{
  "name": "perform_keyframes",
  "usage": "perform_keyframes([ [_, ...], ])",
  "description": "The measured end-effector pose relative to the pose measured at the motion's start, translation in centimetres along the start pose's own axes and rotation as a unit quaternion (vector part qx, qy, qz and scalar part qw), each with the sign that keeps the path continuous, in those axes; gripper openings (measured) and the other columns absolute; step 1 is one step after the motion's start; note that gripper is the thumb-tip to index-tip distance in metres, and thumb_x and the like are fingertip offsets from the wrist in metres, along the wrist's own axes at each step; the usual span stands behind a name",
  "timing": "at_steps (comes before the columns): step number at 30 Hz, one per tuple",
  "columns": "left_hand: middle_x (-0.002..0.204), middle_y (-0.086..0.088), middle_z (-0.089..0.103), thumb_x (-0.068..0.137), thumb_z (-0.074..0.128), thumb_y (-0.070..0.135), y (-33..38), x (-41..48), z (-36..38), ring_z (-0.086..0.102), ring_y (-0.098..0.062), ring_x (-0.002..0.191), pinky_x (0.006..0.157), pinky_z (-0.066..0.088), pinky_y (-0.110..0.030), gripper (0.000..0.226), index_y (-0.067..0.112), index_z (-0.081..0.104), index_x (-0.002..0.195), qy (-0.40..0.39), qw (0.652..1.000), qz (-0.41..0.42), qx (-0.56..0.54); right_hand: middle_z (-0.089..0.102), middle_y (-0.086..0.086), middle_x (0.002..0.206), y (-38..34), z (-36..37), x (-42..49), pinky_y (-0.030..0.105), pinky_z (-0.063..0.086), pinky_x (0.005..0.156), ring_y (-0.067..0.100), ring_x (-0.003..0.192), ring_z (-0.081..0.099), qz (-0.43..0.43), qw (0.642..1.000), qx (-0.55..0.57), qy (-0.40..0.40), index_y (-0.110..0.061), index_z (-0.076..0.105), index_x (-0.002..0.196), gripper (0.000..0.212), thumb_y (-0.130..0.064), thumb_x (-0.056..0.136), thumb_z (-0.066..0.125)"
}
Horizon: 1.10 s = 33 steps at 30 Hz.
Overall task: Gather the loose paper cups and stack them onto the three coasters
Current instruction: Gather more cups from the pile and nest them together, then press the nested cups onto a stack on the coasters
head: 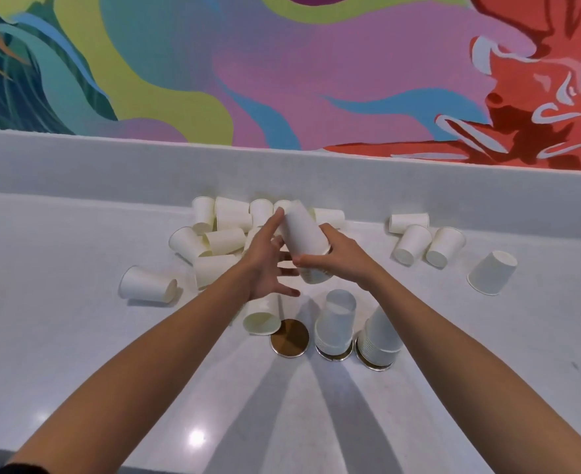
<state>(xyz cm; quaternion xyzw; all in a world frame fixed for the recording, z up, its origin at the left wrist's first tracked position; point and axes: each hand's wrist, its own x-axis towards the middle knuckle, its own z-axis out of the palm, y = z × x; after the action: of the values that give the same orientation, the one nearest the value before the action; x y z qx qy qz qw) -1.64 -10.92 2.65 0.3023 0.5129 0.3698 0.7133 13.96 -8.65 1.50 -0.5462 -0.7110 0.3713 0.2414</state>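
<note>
Centre of the frame: right hand (337,258) gripping a nested stack of white paper cups (304,242), mouth end toward the camera, bottom end tilted up and away. Left hand (265,268) spread open, fingers splayed, index fingertip touching the upper end of that held stack, nothing clasped. Below the hands, three coasters in a row on the white table (77,336): leftmost brown coaster (289,338) bare, with one single cup (261,316) lying on its side just beside it, mouth toward the camera; middle coaster (334,355) carrying an inverted cup stack (336,325); right coaster (374,364) carrying a taller inverted stack (381,336), leaning slightly. Behind the hands, a loose heap of cups (227,230) lying on their sides against the table's raised back edge. Left of centre, one lone cup (147,285) on its side. Right of centre, a group of three cups (419,239) on their sides, and farther right one more cup (492,272), tipped. Across the top of the frame, a brightly painted mural (282,63).
</note>
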Motion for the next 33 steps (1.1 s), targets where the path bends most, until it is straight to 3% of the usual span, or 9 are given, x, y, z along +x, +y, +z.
perform_keyframes([
  [4, 0.140, -0.007, 0.043, 0.081, 0.047, 0.072, -0.9, 0.2, 0.4, 0.047, -0.040, 0.122, 0.085, 0.045, -0.057, 0.083, 0.026, 0.030, 0.147, 0.023, 1.000, 0.012, 0.012, 0.056, 0.000, 0.123, 0.8, 1.2, -0.1, 0.037, 0.052, 0.089, 0.021, 0.107, 0.057, -0.011, 0.999, 0.008, -0.042, -0.025, 0.037, 0.134, 0.072, -0.042, 0.076, 0.076],
  [10, 0.124, -0.003, 0.051, 0.085, 0.050, 0.062, -2.9, 0.8, -0.4, 0.051, -0.030, 0.112, 0.090, 0.046, -0.050, 0.054, 0.025, 0.043, 0.125, 0.047, 0.997, 0.007, 0.055, 0.059, -0.001, 0.119, 1.2, 1.3, 0.0, 0.036, 0.052, 0.091, 0.019, 0.105, 0.059, -0.004, 0.992, -0.042, -0.116, -0.021, 0.044, 0.133, 0.062, -0.048, 0.082, 0.068],
  [14, 0.132, -0.007, 0.049, 0.075, 0.056, 0.062, -4.2, 1.1, -1.0, 0.049, -0.032, 0.118, 0.096, 0.044, -0.052, 0.068, 0.024, 0.045, 0.131, 0.042, 0.997, -0.007, 0.057, 0.064, 0.001, 0.115, 1.5, 1.4, 0.0, 0.037, 0.053, 0.088, 0.018, 0.100, 0.061, -0.007, 0.989, -0.077, -0.129, -0.019, 0.052, 0.126, 0.057, -0.045, 0.079, 0.072],
  [19, 0.137, -0.007, 0.044, 0.083, 0.052, 0.058, -5.1, 1.3, -0.6, 0.043, -0.033, 0.123, 0.090, 0.041, -0.048, 0.064, 0.024, 0.041, 0.136, 0.046, 0.998, -0.030, 0.044, 0.064, -0.002, 0.111, 1.5, 1.6, -0.1, 0.032, 0.051, 0.083, 0.017, 0.098, 0.060, -0.015, 0.990, -0.080, -0.118, -0.021, 0.052, 0.124, 0.060, -0.036, 0.073, 0.079],
  [23, 0.140, -0.008, 0.044, 0.075, 0.059, 0.058, -5.4, 1.6, -1.1, 0.042, -0.035, 0.126, 0.098, 0.039, -0.053, 0.074, 0.026, 0.043, 0.139, 0.037, 0.997, -0.030, 0.055, 0.063, -0.005, 0.111, 1.6, 1.7, 0.0, 0.028, 0.051, 0.080, 0.014, 0.096, 0.059, -0.025, 0.990, -0.084, -0.107, -0.022, 0.052, 0.123, 0.063, -0.037, 0.069, 0.082],
  [29, 0.136, -0.007, 0.047, 0.080, 0.058, 0.051, -6.2, 1.2, -2.2, 0.044, -0.031, 0.124, 0.105, 0.037, -0.053, 0.059, 0.024, 0.050, 0.132, 0.009, 0.997, -0.052, 0.065, 0.064, -0.002, 0.108, 2.0, 2.9, -0.4, 0.039, 0.052, 0.084, 0.018, 0.096, 0.059, -0.034, 0.988, -0.115, -0.098, -0.020, 0.054, 0.116, 0.063, -0.042, 0.065, 0.083],
  [33, 0.141, -0.009, 0.046, 0.061, 0.065, 0.056, -6.9, 1.1, -2.4, 0.042, -0.032, 0.129, 0.107, 0.033, -0.054, 0.085, 0.025, 0.047, 0.138, 0.014, 0.995, -0.046, 0.082, 0.063, 0.000, 0.101, 2.0, 3.6, -0.8, 0.039, 0.049, 0.075, 0.020, 0.087, 0.058, -0.052, 0.980, -0.173, -0.088, -0.020, 0.047, 0.112, 0.066, -0.046, 0.063, 0.083],
])
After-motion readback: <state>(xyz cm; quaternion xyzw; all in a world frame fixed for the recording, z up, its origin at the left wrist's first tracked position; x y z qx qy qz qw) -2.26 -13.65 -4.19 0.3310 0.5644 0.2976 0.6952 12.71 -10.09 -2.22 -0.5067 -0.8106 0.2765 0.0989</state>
